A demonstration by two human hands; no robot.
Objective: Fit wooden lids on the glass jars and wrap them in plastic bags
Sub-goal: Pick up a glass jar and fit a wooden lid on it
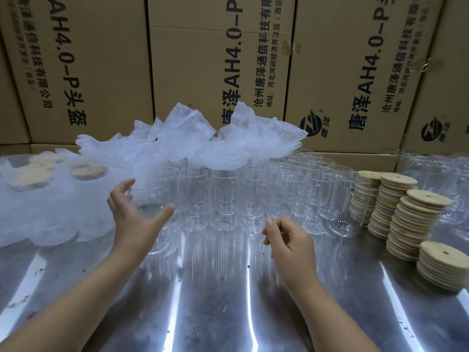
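On a shiny metal surface (215, 301) in front of stacked cardboard boxes (203, 59), a person's two bare hands hover before rows of open glass jars (253, 191) standing upright. The left hand (132, 219) is spread wide, fingers and thumb splayed around the nearest glass jar (149, 191) at the front left corner of the rows; whether the skin touches the glass cannot be told. The right hand (291, 242) hangs just above the surface with its fingers loosely curled, holding nothing, near the front row of jars. A heap of crumpled clear plastic bags (177, 141) lies over the back rows. To the left, wrapped jars (38, 199) with pale lids showing through the plastic stand together. To the right, wooden lids (411, 219), each with a small hole, rise in several uneven stacks beside the jars.
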